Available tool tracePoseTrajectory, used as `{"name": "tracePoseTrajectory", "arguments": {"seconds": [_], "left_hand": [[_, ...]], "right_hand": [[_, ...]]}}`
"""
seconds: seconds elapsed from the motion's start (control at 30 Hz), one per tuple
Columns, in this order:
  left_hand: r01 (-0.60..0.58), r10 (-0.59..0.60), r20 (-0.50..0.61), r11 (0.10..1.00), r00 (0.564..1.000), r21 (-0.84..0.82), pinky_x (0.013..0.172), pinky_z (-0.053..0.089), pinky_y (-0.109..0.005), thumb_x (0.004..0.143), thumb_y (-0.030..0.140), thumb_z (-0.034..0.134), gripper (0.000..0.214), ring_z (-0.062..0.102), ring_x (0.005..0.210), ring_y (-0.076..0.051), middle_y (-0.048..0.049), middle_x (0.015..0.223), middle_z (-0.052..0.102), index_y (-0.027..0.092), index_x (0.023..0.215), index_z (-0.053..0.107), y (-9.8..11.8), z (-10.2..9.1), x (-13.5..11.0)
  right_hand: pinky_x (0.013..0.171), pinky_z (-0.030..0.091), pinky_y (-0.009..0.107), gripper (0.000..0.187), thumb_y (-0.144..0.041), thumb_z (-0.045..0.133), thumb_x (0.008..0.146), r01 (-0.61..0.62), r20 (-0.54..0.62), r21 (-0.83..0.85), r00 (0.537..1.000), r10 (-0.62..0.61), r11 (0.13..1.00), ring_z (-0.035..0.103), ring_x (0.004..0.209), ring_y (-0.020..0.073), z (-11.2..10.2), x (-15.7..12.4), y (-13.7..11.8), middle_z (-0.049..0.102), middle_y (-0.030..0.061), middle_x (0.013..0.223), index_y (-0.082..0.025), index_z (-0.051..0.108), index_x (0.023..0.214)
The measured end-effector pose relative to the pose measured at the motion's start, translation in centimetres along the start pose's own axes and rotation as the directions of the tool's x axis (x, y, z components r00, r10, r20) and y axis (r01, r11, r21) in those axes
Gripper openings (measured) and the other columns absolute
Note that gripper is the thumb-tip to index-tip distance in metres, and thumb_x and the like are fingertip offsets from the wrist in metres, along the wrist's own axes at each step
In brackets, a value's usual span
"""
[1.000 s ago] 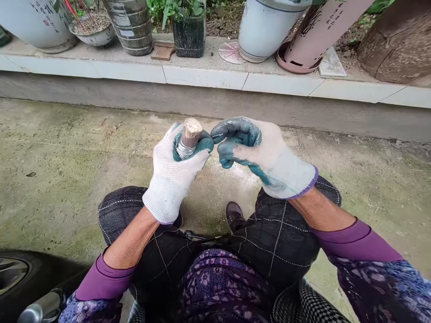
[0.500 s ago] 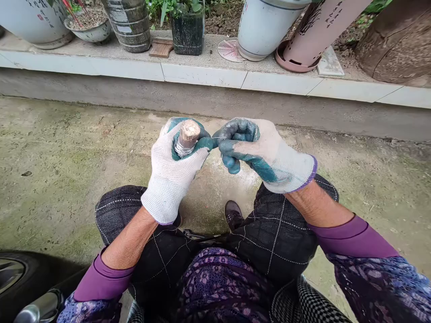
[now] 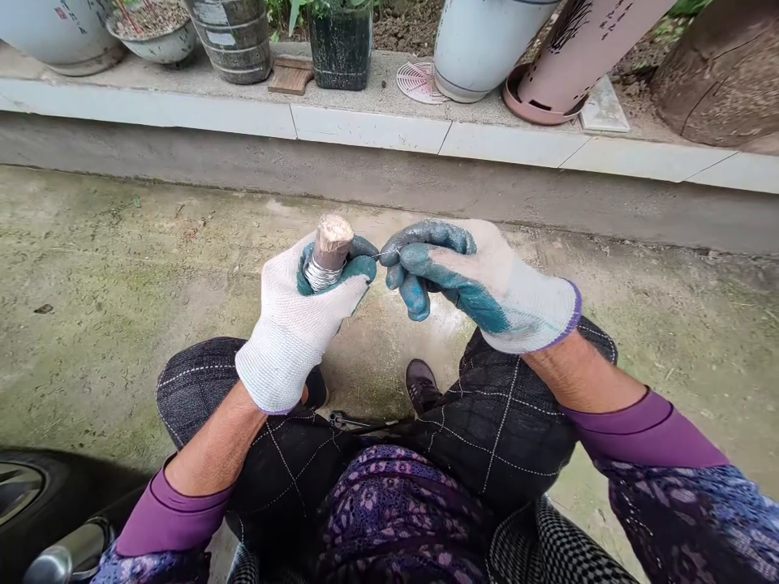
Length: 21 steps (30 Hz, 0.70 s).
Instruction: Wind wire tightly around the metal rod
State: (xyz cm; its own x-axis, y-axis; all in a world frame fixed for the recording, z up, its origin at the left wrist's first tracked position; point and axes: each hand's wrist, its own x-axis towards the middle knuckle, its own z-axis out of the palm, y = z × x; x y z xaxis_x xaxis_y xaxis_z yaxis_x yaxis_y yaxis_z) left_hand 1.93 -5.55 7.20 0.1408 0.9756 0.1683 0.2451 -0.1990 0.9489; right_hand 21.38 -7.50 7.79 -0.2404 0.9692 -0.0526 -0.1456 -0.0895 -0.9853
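Note:
Both my hands wear white knit gloves with teal-coated palms. My left hand (image 3: 298, 316) is wrapped round a short wooden stick (image 3: 332, 239) held upright, with silver wire coiled (image 3: 317, 274) tightly round it just above my fingers. My right hand (image 3: 475, 280) is close beside it, thumb and forefinger pinched on the thin wire end (image 3: 382, 256) that runs across to the coil. Both hands hover above my knees, in dark checked trousers.
Mossy concrete ground (image 3: 109, 276) lies in front of me. A raised tiled kerb (image 3: 365, 130) at the back carries plant pots (image 3: 341, 45), a white tub (image 3: 480, 45) and a pink cylinder (image 3: 572, 57). A tyre (image 3: 24, 495) and a chrome part (image 3: 61, 556) sit at lower left. Pliers (image 3: 356, 422) rest between my legs.
My hands stayed together, the stick tilting slightly and the left wrist dropping a little. The right hand keeps its pinch on the wire. The view shifted slightly downward.

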Motion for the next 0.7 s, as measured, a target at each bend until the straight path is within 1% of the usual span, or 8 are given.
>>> {"name": "tracePoseTrajectory", "arguments": {"seconds": [0.07, 0.13, 0.27, 0.43, 0.57, 0.7], "left_hand": [[-0.003, 0.003, -0.004, 1.000, 1.000, 0.002, 0.047, 0.053, -0.022, 0.074, 0.021, 0.070, 0.009, 0.063, 0.057, -0.013, 0.0004, 0.071, 0.069, 0.021, 0.083, 0.071, 0.12, -0.11, -0.06], [-0.003, 0.003, -0.007, 1.000, 1.000, 0.004, 0.046, 0.052, -0.022, 0.074, 0.021, 0.070, 0.008, 0.062, 0.056, -0.013, 0.0006, 0.070, 0.068, 0.021, 0.082, 0.070, 0.24, -0.16, -0.08], [0.002, -0.002, -0.002, 1.000, 1.000, 0.000, 0.045, 0.052, -0.022, 0.073, 0.020, 0.070, 0.007, 0.061, 0.055, -0.012, 0.0010, 0.069, 0.068, 0.022, 0.080, 0.070, 0.35, -0.20, -0.05], [-0.003, 0.003, 0.008, 1.000, 1.000, -0.008, 0.046, 0.052, -0.023, 0.072, 0.019, 0.069, 0.008, 0.061, 0.055, -0.013, 0.0007, 0.071, 0.069, 0.022, 0.080, 0.071, 0.15, -0.22, 0.01], [-0.003, 0.003, 0.006, 1.000, 1.000, -0.002, 0.044, 0.050, -0.021, 0.072, 0.020, 0.070, 0.008, 0.059, 0.052, -0.012, 0.0017, 0.068, 0.068, 0.022, 0.080, 0.071, 0.04, -0.14, -0.01], [-0.006, 0.006, 0.007, 1.000, 1.000, 0.003, 0.045, 0.050, -0.021, 0.072, 0.019, 0.071, 0.008, 0.060, 0.054, -0.012, 0.0020, 0.067, 0.066, 0.022, 0.080, 0.071, 0.06, -0.14, -0.05]], "right_hand": [[0.051, 0.058, 0.036, 0.023, -0.043, 0.070, 0.093, -0.006, 0.008, -0.035, 1.000, 0.006, 0.999, 0.065, 0.054, 0.0175, -0.06, -0.04, 0.10, 0.076, 0.0060, 0.084, -0.022, 0.076, 0.095], [0.051, 0.059, 0.038, 0.027, -0.048, 0.071, 0.091, -0.016, -0.002, -0.080, 1.000, 0.016, 0.997, 0.066, 0.054, 0.0192, -0.05, -0.01, 0.17, 0.076, 0.0073, 0.084, -0.022, 0.077, 0.094], [0.047, 0.058, 0.038, 0.028, -0.048, 0.077, 0.085, -0.029, -0.033, -0.137, 0.999, 0.025, 0.990, 0.065, 0.053, 0.0200, 0.21, 0.12, 0.11, 0.074, 0.0073, 0.077, -0.021, 0.075, 0.089], [0.043, 0.058, 0.036, 0.028, -0.050, 0.082, 0.081, -0.035, -0.043, -0.129, 0.999, 0.029, 0.991, 0.061, 0.048, 0.0174, 0.44, -0.03, -0.18, 0.073, 0.0057, 0.074, -0.023, 0.075, 0.084], [0.042, 0.058, 0.033, 0.026, -0.048, 0.087, 0.076, -0.029, -0.062, -0.133, 0.998, 0.021, 0.991, 0.057, 0.047, 0.0143, 0.36, -0.24, -0.19, 0.073, 0.0025, 0.073, -0.025, 0.076, 0.083], [0.043, 0.057, 0.029, 0.027, -0.046, 0.089, 0.075, -0.013, -0.080, -0.154, 0.997, 0.001, 0.988, 0.056, 0.049, 0.0123, 0.32, -0.34, 0.02, 0.072, 0.0017, 0.073, -0.024, 0.075, 0.084]]}}
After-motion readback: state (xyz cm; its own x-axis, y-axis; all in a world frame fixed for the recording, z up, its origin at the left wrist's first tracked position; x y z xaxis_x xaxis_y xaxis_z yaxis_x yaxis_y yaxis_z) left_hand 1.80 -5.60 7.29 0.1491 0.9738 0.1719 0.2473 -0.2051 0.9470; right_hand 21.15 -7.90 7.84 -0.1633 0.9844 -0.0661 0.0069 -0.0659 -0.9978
